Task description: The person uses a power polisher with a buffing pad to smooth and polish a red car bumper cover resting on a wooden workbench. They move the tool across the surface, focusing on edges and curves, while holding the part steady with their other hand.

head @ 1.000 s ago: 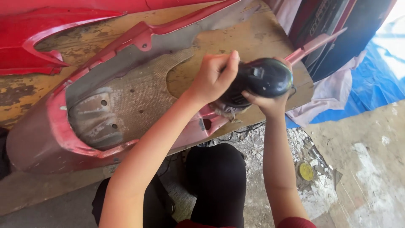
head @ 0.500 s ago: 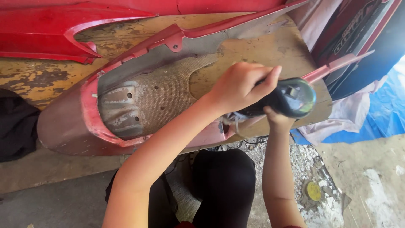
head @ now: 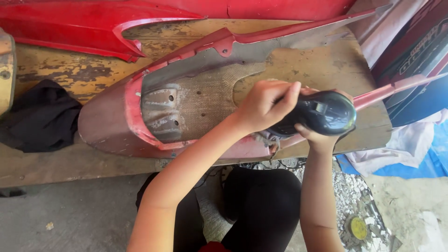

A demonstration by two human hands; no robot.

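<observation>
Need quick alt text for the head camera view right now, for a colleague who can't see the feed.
Both hands grip a black handheld power tool against the near edge of a red fairing panel that lies inner side up on a worn wooden board: left hand on top, right hand beneath. A black cloth lies at the left.

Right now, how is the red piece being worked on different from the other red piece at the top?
The worked red shell looks dull, scuffed and lies hollow side up, showing grey mesh; the upper red panel is glossy. Both hands hold a black power tool at the shell; nothing touches the panel. Both rest on the wooden bench.
</observation>
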